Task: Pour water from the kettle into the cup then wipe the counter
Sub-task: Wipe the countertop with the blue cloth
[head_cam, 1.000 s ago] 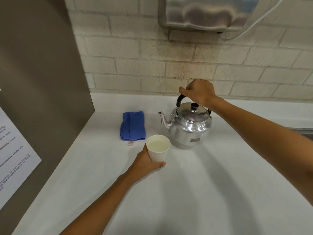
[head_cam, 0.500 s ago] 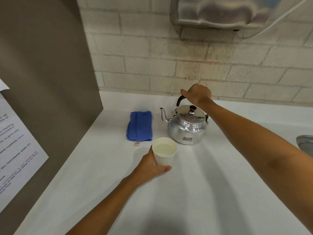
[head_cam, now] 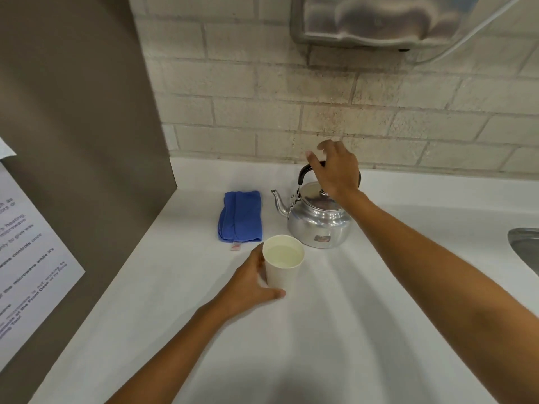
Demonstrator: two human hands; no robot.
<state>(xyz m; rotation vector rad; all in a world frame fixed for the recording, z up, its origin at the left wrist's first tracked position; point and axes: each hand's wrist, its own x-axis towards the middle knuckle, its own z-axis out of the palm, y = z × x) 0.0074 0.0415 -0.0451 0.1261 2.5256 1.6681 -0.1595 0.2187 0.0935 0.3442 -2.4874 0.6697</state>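
Note:
A silver kettle point(head_cam: 318, 225) with a black handle stands upright on the white counter point(head_cam: 335, 330), spout to the left. My right hand point(head_cam: 335, 170) hovers over the handle with its fingers spread, no longer gripping it. In front of the kettle stands a white paper cup point(head_cam: 282, 268) holding water. My left hand point(head_cam: 250, 285) wraps around the cup's left side and base. A folded blue cloth point(head_cam: 240, 215) lies on the counter left of the kettle.
A brown panel point(head_cam: 87, 126) with a printed paper notice point(head_cam: 29, 258) walls off the left side. A brick wall runs behind, with a metal dispenser point(head_cam: 379, 18) mounted above. A steel sink edge point(head_cam: 525, 249) shows at the far right.
My right hand has opened and lifted off the kettle handle. The kettle now rests on the counter. My left hand still holds the cup.

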